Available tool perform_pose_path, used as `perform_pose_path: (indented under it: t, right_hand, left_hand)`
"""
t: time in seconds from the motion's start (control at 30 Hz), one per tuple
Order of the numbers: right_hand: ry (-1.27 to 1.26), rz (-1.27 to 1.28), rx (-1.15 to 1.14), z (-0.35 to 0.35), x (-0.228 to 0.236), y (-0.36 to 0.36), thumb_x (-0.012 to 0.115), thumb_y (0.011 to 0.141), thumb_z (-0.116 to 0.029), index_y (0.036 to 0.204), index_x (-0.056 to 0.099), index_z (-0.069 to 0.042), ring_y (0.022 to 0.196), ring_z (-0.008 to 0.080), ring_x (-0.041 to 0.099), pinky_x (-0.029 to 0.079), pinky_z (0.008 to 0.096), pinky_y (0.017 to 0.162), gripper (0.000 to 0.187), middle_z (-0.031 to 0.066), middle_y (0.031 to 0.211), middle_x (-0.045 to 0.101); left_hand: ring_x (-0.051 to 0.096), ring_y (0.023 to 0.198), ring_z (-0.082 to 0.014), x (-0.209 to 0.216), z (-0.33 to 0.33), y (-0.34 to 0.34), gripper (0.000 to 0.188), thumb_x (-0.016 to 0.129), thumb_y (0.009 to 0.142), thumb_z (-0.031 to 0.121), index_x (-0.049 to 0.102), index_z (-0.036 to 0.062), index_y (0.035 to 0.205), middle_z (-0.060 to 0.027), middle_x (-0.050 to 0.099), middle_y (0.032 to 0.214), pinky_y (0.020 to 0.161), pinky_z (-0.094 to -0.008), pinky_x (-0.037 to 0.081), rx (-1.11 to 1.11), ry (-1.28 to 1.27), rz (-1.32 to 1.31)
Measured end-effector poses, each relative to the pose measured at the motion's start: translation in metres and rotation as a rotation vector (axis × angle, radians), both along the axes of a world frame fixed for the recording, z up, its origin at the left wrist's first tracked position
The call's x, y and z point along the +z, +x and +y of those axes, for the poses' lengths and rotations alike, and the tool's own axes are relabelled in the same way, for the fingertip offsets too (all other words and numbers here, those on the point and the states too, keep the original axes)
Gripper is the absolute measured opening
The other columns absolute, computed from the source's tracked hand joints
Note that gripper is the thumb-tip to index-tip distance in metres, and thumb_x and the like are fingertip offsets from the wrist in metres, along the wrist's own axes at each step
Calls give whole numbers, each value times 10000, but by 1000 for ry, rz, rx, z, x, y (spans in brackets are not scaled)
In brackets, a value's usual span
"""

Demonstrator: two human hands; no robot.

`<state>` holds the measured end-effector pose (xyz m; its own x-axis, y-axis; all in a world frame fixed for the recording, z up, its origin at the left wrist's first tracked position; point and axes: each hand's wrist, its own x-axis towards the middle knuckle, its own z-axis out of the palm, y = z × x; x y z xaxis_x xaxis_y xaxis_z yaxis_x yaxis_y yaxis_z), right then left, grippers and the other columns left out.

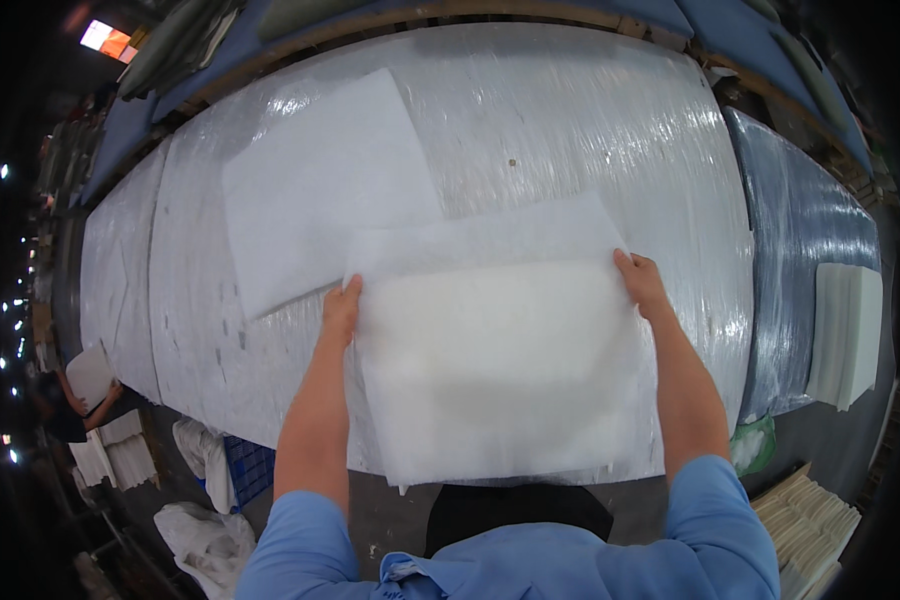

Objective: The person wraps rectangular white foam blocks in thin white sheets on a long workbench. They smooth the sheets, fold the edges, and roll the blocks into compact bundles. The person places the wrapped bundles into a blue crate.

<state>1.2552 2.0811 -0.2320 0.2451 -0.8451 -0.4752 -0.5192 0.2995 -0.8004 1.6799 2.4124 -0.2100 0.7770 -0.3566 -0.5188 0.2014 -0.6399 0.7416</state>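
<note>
A white, soft-looking sheet [500, 340] stretches between my two hands over the near edge of the wrapped table. Its far strip is thin and slightly see-through; the part closer to me looks thicker, and I cannot tell whether it is folded or layered. My left hand [343, 308] pinches its left edge, and my right hand [643, 282] pinches its right edge, thumbs uppermost. Beyond my left hand, a second white sheet [325, 190] lies flat and askew on the plastic-wrapped table top [570, 120]. The held sheet's far left corner overlaps it.
On the dark wrapped table at right rests a white stack [845, 330]. Pale stacked sheets [805, 525] stand low at right, near a green bag [753, 445]. A blue crate [250, 470] and white plastic bag [205, 545] sit at lower left. Another person's hands [95, 398] hold a white sheet at far left.
</note>
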Motion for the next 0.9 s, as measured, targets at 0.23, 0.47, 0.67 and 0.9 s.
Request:
perform_pose_path:
  t: [0.23, 0.47, 0.67, 0.9]
  right_hand:
    - [230, 342, 293, -60, 36, 82, 647, 917, -691, 1332, 644, 86, 1065, 333, 650, 493, 488, 902, 881, 206, 1208, 699]
    - [-323, 193, 107, -66, -14, 79, 642, 1003, -406, 1168, 670, 73, 1020, 354, 672, 498, 466, 867, 508, 242, 1139, 714]
    - [-306, 248, -27, -59, -16, 42, 621, 1019, -344, 851, 626, 36, 714, 272, 557, 454, 449, 722, 416, 168, 766, 636]
    - [-254, 170, -139, -60, -28, 22, 629, 1024, -363, 856, 661, 11, 710, 206, 509, 446, 409, 702, 411, 97, 758, 631]
  left_hand:
    - [641, 1161, -274, 27, -59, 42, 700, 755, 946, 473, 629, -116, 1303, -183, 675, 1282, 996, -414, 502, -52, 95, 215]
    - [648, 1163, -337, -1, -87, 30, 659, 689, 993, 406, 596, -182, 1278, -263, 678, 1253, 987, -419, 511, -79, 62, -132]
    - [670, 1072, -371, -7, -57, 28, 599, 652, 1015, 393, 629, -168, 1223, -290, 698, 1188, 952, -411, 516, -2, 158, -323]
    - [662, 1076, -348, 8, -61, 36, 588, 662, 1008, 402, 637, -144, 1226, -256, 702, 1197, 924, -422, 519, 33, 163, -360]
